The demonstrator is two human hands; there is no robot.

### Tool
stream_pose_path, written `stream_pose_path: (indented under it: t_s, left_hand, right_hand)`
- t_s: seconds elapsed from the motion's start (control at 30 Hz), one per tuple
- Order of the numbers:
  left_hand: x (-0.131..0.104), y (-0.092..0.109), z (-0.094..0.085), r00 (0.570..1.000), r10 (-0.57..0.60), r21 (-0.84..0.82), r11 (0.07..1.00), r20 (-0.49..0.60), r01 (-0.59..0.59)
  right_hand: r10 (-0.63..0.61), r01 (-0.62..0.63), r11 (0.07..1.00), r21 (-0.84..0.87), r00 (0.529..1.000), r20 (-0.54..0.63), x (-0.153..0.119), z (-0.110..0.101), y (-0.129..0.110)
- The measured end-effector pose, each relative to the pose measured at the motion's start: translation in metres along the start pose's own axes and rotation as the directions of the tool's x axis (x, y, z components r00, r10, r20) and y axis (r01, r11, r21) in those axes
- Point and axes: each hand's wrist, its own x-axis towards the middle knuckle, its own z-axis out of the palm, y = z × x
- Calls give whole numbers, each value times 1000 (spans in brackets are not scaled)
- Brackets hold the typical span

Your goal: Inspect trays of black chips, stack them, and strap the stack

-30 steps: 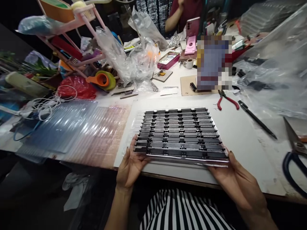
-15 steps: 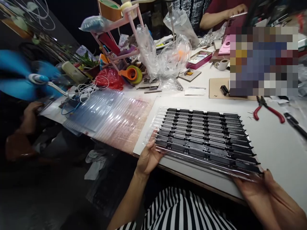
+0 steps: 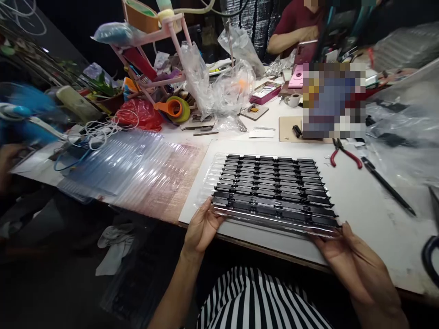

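Note:
A clear plastic tray carries rows of black connector-like parts with fine pins along their sides. My left hand grips its near left corner, thumb on top and fingers below. At the near right corner my right hand holds the tray the same way, its fingers partly hidden underneath. The tray's near edge is over the front of the white work board; I cannot tell whether its far edge rests on the board. The left end of the tray shows bare clear ridges.
Stacked clear trays lie to the left. Red-handled pliers, a black pen-like tool and scissors lie right. Behind are a cardboard piece, plastic bags and a pink rack. A fan spins at left; another person sits opposite.
The view has turned to the right, so the scene sits further left and the scissors have come into sight. Both hands keep hold of the tray.

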Motion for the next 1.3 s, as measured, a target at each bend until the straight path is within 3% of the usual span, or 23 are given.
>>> stream_pose_path:
  t_s: [0.33,0.9,1.13,1.3]
  left_hand:
    - [3,1,6,999,-25,29,999,-22,25]
    - [3,2,7,998,-16,103,994,-54,22]
    - [3,3,6,998,-36,153,987,-58,44]
    - [2,1,7,998,-23,109,994,-60,29]
  right_hand:
    - [-16,7,997,83,994,106,2,-3,1]
    - [-22,-13,980,200,984,174,5,-9,0]
    - [18,-18,1000,-1,961,274,-1,-13,-8]
    - [-76,113,985,-132,963,258,-1,-12,-6]
